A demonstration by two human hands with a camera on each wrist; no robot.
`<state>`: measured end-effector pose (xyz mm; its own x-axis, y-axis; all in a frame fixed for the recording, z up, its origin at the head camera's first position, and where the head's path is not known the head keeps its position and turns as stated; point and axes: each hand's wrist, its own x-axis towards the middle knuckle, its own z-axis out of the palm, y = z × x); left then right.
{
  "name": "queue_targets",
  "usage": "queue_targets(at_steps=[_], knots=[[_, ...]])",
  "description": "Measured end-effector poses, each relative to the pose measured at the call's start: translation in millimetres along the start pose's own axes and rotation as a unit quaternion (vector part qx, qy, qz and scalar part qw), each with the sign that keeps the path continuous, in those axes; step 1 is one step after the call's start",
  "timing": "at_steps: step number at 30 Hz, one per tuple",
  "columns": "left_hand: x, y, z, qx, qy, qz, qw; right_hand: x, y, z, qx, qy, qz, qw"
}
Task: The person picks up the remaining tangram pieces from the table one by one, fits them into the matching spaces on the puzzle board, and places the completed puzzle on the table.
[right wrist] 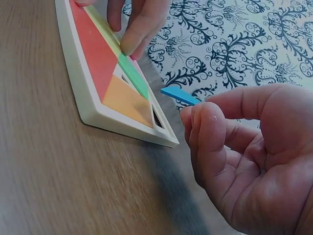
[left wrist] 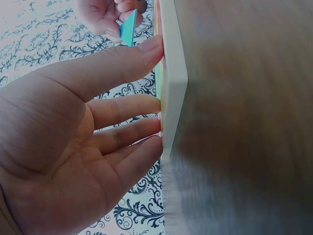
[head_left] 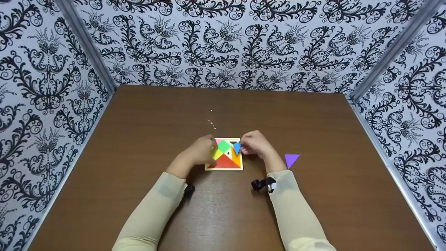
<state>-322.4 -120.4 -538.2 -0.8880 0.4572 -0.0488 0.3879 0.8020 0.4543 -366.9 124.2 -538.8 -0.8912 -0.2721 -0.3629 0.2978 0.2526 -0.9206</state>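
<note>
A white-framed tangram tray (head_left: 223, 169) lies flat on the table. In it sit a red triangle (head_left: 224, 162), an orange piece (head_left: 237, 159), a green square (head_left: 223, 146), a yellow piece (head_left: 216, 154) and a partly covered pink piece (head_left: 218, 140). My left hand (head_left: 200, 150) reaches over the tray's left side; in the left wrist view its nearly straight thumb and fingers touch the pieces. A small blue tangram piece (right wrist: 180, 94) is pinched between the thumb and fingers of my right hand (head_left: 257, 144), held just above the tray's upper right corner. Dark gaps show near that corner.
A purple triangle (head_left: 291, 160) lies on the brown table (head_left: 167, 115) to the right, beside my right forearm. Small pale specks (head_left: 211, 122) dot the table beyond the tray. Patterned walls (head_left: 223, 42) enclose the back and both sides.
</note>
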Motion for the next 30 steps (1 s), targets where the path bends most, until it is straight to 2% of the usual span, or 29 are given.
queue_targets(at_steps=[13,24,30], knots=[[-1.9,1.7,-0.8,-0.010,0.011,0.015,0.9998,-0.1,4.1,13.9,-0.096,-0.011,-0.036,0.995],[-2.9,2.5,-3.0,-0.010,0.010,0.006,0.9999,1.9,3.7,14.7,-0.135,0.005,-0.036,0.990],[-2.0,1.3,-1.9,0.000,0.008,0.011,0.9999,1.7,3.4,18.3,-0.173,0.020,-0.047,0.984]])
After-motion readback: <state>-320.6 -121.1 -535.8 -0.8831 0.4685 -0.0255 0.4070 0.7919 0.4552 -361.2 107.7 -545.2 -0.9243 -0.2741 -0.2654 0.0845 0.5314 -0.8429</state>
